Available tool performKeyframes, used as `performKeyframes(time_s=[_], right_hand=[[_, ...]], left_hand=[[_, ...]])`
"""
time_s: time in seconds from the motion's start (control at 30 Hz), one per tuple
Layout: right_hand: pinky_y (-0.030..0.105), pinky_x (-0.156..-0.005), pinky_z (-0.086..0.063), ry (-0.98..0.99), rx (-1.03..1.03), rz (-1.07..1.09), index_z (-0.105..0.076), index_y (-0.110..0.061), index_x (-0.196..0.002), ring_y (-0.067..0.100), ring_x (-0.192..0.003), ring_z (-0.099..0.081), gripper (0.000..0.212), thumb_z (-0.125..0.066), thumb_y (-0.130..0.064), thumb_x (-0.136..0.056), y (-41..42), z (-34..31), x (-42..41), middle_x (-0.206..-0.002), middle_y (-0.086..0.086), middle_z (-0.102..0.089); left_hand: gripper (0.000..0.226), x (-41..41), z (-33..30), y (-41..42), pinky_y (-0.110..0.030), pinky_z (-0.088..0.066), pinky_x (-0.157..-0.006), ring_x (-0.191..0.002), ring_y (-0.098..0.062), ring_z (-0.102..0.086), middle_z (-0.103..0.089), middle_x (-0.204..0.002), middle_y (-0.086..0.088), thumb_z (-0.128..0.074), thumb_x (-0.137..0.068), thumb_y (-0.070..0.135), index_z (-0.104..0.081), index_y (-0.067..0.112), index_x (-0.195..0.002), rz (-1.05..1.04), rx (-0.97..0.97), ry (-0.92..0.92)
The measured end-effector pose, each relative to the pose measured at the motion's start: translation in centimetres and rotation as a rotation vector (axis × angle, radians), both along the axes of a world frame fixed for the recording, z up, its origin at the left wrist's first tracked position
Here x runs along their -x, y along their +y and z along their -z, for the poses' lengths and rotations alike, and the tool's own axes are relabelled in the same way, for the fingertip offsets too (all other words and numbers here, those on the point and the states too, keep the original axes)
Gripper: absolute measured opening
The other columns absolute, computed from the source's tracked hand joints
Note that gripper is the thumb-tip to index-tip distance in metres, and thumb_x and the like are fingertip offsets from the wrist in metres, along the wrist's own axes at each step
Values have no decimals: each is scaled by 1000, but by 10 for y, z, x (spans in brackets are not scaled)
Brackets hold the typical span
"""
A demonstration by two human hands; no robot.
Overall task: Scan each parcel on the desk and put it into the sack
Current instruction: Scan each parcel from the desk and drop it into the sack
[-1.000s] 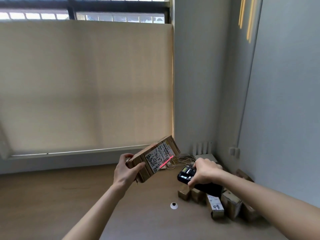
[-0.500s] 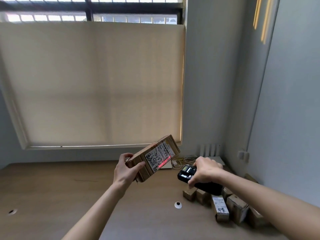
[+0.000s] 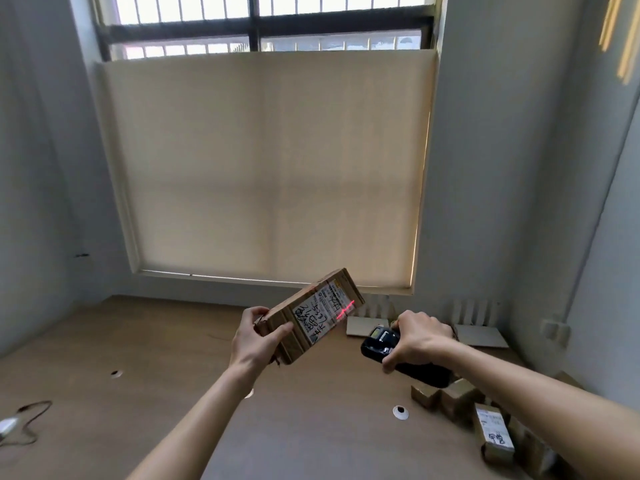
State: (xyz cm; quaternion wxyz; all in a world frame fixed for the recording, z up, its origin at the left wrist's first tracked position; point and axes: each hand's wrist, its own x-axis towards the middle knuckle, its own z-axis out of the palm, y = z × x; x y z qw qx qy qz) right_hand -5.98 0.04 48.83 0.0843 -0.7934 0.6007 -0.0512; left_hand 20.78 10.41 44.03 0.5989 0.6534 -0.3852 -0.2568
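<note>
In the head view, the left hand (image 3: 258, 339) gripped the lower end of a long cardboard parcel (image 3: 311, 315), thumb across its labelled face, holding it tilted above the desk (image 3: 173, 341). A red scan line (image 3: 345, 309) lay across the white label (image 3: 320, 315). The right hand (image 3: 417, 337) was curled round a black handheld scanner (image 3: 381, 342), just right of the parcel and apart from it. Further parcels (image 3: 460, 401) sat on the desk under the right forearm, beside a cable grommet (image 3: 400, 411). A cable (image 3: 31, 420) lay at the far left. No sack showed.
</note>
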Motion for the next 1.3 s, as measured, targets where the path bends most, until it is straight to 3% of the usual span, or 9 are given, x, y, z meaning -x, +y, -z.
performKeyframes(time_s=[0.2,0.3,0.4,0.6,0.7,0.83,1.03,1.17,1.3], right_hand=[[35,-85,-61,-92,-122,-213,-74,-28,-102,14,-89,-71,60,-91,-56,-53,38,-3,-96,-94,-6,-76],[28,-73,-61,-256,-196,-341,-73,-25,-98,9,-79,-72,53,-94,-49,-56,70,2,-163,-87,-7,-75],[11,-53,-48,-453,-205,-448,-72,-32,-101,-5,-65,-68,51,-95,-45,-57,114,9,-237,-82,-14,-73],[11,-60,-48,-703,-371,-676,-77,-28,-98,-1,-69,-70,48,-95,-43,-56,229,29,-392,-81,-15,-77],[16,-58,-50,-699,-496,-785,-78,-22,-92,5,-66,-70,38,-95,-35,-61,294,44,-457,-76,-8,-77],[18,-61,-53,-654,-606,-918,-78,-22,-94,7,-69,-72,37,-96,-29,-63,369,67,-531,-80,-7,-78],[15,-59,-50,-521,-716,-1042,-76,-27,-91,3,-68,-71,40,-97,-38,-59,449,112,-624,-78,-11,-75],[20,-63,-54,-387,-788,-1083,-78,-21,-96,10,-75,-75,50,-97,-42,-54,477,155,-677,-82,-6,-78],[31,-77,-61,-217,-819,-1098,-77,-22,-94,16,-84,-74,53,-96,-47,-51,487,217,-717,-89,-2,-78]], left_hand=[[47,-88,-3,83,-55,-60,-79,-101,-31,-66,-63,-111,-8,-83,-80,24,-53,27,-116,-146,-3,49],[44,-143,-4,145,-51,-62,-73,-97,-28,-68,-62,-112,-7,-79,-84,24,-53,26,-119,-218,9,80],[41,-202,-1,219,-43,-63,-68,-96,-27,-70,-63,-114,-6,-78,-86,27,-56,29,-120,-316,-10,103],[37,-302,12,381,-34,-60,-65,-88,-25,-72,-71,-109,-11,-78,-85,31,-60,22,-115,-580,-24,125],[55,-336,24,458,-50,-57,-90,-101,-32,-69,-69,-113,-14,-81,-81,38,-56,9,-121,-762,-39,176],[58,-371,43,554,-49,-55,-94,-104,-35,-65,-66,-111,-16,-78,-82,43,-56,4,-119,-931,-60,230],[17,-411,95,651,-16,-52,-57,-77,-5,-68,-71,-95,5,-73,-89,24,-65,23,-104,-1006,-83,319],[54,-435,141,683,-41,-57,-87,-96,-20,-68,-66,-104,1,-72,-90,28,-53,14,-138,-1050,-186,379],[59,-458,198,694,-47,-59,-85,-100,-26,-69,-67,-114,-8,-75,-87,25,-51,17,-140,-1107,-278,460]])
